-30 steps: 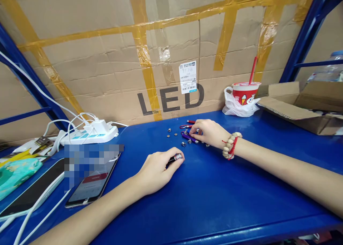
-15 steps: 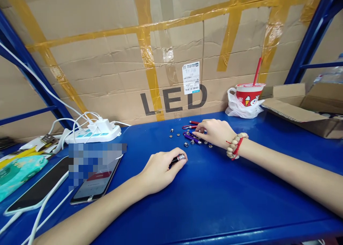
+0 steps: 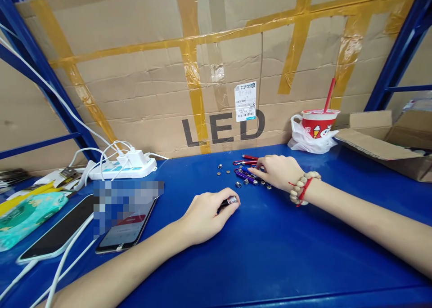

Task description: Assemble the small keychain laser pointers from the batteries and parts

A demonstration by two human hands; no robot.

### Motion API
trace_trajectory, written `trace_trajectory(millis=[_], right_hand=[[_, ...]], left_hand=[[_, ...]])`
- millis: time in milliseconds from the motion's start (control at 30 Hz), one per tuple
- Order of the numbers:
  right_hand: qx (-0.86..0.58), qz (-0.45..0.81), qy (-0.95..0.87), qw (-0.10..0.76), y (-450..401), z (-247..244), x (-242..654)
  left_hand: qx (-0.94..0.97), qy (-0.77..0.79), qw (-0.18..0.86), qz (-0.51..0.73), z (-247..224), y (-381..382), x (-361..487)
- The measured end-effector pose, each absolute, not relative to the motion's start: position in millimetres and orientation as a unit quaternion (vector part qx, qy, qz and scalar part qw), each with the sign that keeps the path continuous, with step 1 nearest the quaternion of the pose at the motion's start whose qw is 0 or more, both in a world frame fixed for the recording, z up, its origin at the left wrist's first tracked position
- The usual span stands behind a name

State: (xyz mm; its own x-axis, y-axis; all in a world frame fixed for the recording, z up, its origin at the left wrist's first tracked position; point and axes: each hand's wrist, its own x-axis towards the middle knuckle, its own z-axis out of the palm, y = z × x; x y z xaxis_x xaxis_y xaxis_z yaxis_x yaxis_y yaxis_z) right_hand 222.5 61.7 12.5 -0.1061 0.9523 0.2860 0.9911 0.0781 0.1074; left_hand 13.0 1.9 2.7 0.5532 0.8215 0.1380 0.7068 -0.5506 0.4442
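My left hand (image 3: 205, 216) is closed around a small black cylinder, like a keychain light barrel (image 3: 231, 200), whose silver labelled end shows between thumb and forefinger. Farther right, my right hand (image 3: 280, 171) bends over a small pile, fingers drawn together. Its thumb and forefinger meet at a blue pen-shaped light (image 3: 245, 169); the fingers partly hide what they grip. Beside them lie a purple keychain light (image 3: 247, 176) with a clip and red keychain lights (image 3: 250, 162). Small silver caps (image 3: 238, 184) and round button cells (image 3: 228, 172) are scattered around.
At left are a power strip (image 3: 148, 166) with cables, a phone (image 3: 130, 229), another phone (image 3: 64, 229) and a teal packet (image 3: 32, 218). A red cup (image 3: 319, 126) in a plastic bag and an open carton (image 3: 374, 141) stand at right. Behind rises a large cardboard box (image 3: 141, 87).
The camera view has shifted slightly, so everything sits a little farther right and lower. My right fingers have moved slightly over the pile; my left hand keeps its hold.
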Motion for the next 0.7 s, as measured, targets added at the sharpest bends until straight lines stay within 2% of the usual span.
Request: trace_trajectory(millis=[700], right_hand=[[-0.637,-0.095,-0.761,0.082,58.3,10.8,220.0]], left_hand=[[0.866,0.438,0.174,0.167,2.8,2.7,12.7]])
